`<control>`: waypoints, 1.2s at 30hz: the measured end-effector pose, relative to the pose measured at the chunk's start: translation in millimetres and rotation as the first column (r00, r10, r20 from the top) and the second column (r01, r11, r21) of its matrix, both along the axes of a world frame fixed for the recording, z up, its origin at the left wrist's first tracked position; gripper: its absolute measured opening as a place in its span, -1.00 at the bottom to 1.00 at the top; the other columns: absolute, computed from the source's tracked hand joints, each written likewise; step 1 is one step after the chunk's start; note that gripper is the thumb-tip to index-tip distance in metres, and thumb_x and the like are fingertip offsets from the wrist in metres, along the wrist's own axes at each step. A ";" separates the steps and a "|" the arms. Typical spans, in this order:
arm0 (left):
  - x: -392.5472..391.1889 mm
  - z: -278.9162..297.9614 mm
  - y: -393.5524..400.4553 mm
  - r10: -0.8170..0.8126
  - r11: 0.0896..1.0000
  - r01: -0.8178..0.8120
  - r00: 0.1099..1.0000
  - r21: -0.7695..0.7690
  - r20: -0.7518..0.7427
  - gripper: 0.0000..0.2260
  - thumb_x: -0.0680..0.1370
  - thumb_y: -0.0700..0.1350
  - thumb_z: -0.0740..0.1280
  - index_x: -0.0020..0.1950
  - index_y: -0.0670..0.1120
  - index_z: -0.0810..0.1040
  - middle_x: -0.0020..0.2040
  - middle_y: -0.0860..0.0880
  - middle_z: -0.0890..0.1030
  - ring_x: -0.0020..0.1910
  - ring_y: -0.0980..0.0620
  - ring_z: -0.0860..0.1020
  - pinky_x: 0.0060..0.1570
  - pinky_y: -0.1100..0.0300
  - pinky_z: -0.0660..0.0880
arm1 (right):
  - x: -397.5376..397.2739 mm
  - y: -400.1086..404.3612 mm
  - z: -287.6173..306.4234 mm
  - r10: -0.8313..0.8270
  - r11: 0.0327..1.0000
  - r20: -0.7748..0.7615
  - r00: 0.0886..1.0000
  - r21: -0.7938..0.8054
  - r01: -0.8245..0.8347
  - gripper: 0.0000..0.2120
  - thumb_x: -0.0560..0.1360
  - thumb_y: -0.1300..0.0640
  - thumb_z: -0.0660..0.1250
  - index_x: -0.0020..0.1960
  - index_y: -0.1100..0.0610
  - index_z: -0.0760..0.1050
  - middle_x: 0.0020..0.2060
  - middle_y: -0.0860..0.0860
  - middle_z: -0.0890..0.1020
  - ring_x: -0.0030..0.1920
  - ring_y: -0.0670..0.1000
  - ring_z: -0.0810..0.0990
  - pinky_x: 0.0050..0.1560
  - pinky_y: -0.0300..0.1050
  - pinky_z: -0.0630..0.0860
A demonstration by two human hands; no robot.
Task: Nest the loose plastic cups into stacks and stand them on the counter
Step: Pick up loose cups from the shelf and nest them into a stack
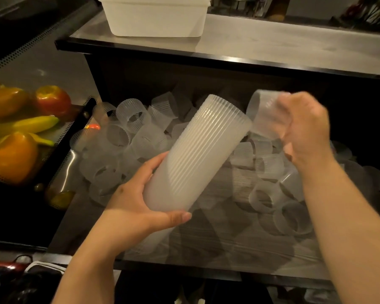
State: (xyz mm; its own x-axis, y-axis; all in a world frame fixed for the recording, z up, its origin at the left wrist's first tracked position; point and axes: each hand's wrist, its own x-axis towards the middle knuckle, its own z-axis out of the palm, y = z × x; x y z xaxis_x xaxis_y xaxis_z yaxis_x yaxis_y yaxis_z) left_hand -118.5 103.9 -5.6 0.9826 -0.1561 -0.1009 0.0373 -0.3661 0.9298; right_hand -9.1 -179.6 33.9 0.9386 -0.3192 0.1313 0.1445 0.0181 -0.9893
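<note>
Nesting is under way: your left hand (pixel 140 198) grips the tilted stack (pixel 198 154) at frame centre, your right hand (pixel 303 128) pinches one loose cup (pixel 266 113) beside its mouth, needing alignment next.

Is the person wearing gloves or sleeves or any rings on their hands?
No gloves and no rings show. The left hand and the right hand are both bare. Both forearms are bare too, with no sleeves, watch or bracelet in view. The left thumb has a short, plain fingernail without polish.
</note>
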 end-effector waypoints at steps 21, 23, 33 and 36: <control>-1.2 0.3 1.4 -0.040 0.999 0.040 0.999 0.003 -0.007 -0.13 -0.01 0.27 0.57 0.20 0.67 0.27 0.14 0.52 0.45 0.08 0.47 0.47 -0.04 0.29 0.45 | -10.8 33.0 45.5 0.415 0.897 0.091 0.905 -0.208 -0.390 -0.71 0.57 0.22 0.28 0.27 0.10 0.55 0.12 0.05 0.67 0.18 0.04 0.61 0.36 0.13 0.44; -1.2 1.1 0.9 -0.037 0.999 0.038 0.999 0.007 -0.009 -0.13 -0.01 0.28 0.57 0.20 0.67 0.27 0.14 0.52 0.45 0.07 0.48 0.46 -0.06 0.31 0.45 | -12.1 33.4 46.2 0.430 0.888 0.091 0.898 -0.224 -0.402 -0.70 0.58 0.22 0.27 0.29 0.10 0.53 0.14 0.03 0.67 0.19 0.00 0.61 0.36 0.07 0.45; -1.9 2.7 -0.5 -0.029 1.000 0.029 1.000 0.006 0.003 -0.15 -0.03 0.28 0.56 0.17 0.69 0.28 0.13 0.52 0.48 0.08 0.47 0.47 -0.07 0.36 0.43 | -12.0 31.2 46.0 0.469 0.870 0.101 0.877 -0.223 -0.440 -0.74 0.59 0.19 0.23 0.22 0.03 0.56 0.16 0.05 0.65 0.21 0.04 0.59 0.38 0.12 0.42; -1.0 3.8 -1.1 -0.037 0.999 0.037 0.999 0.009 0.011 -0.16 -0.02 0.29 0.55 0.17 0.69 0.27 0.13 0.51 0.48 0.09 0.46 0.47 -0.09 0.37 0.43 | -11.2 30.1 46.4 0.477 0.867 0.104 0.873 -0.218 -0.448 -0.74 0.58 0.17 0.22 0.17 -0.02 0.60 0.16 0.07 0.66 0.22 0.08 0.59 0.39 0.17 0.40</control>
State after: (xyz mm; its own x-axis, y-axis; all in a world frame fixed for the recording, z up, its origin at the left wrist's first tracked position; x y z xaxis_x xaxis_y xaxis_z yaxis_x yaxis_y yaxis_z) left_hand -119.5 102.7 -1.8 0.9772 -0.1913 -0.0916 0.0133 -0.3757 0.9267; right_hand -20.3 -149.5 80.3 0.9366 0.1902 0.2942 0.3098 -0.0574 -0.9491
